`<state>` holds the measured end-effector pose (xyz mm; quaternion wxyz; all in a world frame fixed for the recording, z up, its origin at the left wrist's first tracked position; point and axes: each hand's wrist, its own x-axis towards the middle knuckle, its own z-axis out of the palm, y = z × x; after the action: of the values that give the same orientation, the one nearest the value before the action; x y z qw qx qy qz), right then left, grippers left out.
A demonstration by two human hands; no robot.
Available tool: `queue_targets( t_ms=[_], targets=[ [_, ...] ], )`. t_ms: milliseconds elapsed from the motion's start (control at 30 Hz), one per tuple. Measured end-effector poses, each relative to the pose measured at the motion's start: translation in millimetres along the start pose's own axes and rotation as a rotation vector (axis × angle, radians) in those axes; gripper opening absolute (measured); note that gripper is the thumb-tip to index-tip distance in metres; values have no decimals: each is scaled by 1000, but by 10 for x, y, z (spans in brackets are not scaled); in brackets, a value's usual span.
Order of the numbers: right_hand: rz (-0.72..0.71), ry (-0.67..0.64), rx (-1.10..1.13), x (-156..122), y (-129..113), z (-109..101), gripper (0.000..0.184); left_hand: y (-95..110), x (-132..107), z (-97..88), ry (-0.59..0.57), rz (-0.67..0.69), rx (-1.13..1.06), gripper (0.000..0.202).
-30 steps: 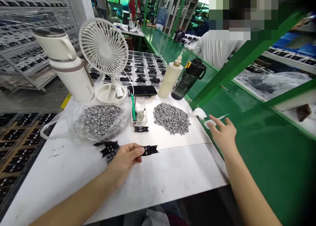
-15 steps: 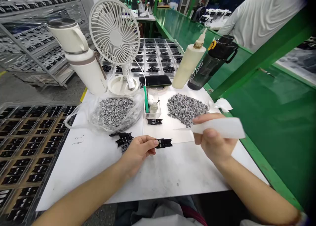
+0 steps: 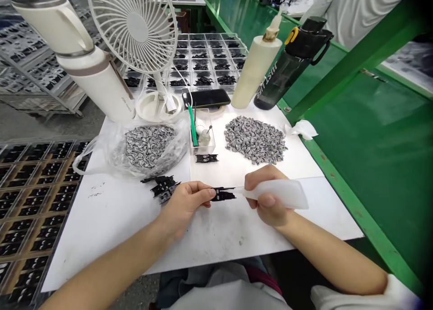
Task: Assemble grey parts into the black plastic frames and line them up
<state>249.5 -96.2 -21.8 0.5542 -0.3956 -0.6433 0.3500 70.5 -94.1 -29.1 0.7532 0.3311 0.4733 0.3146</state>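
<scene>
My left hand [image 3: 189,201] pinches the left end of a small black plastic part [image 3: 226,194] between thumb and fingers, just above the white tabletop. In my right hand [image 3: 265,199] is a white squeeze bottle [image 3: 286,193] with a thin nozzle, its fingers wrapped round the front of it. The nozzle points left, its tip at the right end of the black part; whether it touches I cannot tell. Beside my left hand lies a small heap of similar black parts [image 3: 163,187]. One more black part [image 3: 207,158] lies by itself farther back.
Behind my hands are a bag of small grey pieces [image 3: 149,148], a loose grey heap [image 3: 255,138] and a clear box of tools [image 3: 203,145]. A fan [image 3: 138,28], bottles, a phone [image 3: 206,98] and a compartment tray [image 3: 203,68] stand farther back. A green frame [image 3: 338,89] edges the right.
My right hand has brought the squeeze bottle left and down, so its nozzle now meets the black part's right end in view. My left hand keeps its pinch. The view has shifted slightly.
</scene>
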Motion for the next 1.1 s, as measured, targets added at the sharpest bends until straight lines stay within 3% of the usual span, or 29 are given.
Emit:
queue_targets(
  t_ms=[200, 400, 1100],
  targets=[
    [-41, 3, 100, 0, -19, 57, 23, -3, -4, -2, 1, 4, 15, 17],
    [9, 4, 72, 7, -39, 73, 26, -3, -12, 0, 1, 6, -1, 17],
    [-56, -42, 40, 25, -69, 59, 19, 7, -14, 9, -2, 2, 9, 17]
  ],
)
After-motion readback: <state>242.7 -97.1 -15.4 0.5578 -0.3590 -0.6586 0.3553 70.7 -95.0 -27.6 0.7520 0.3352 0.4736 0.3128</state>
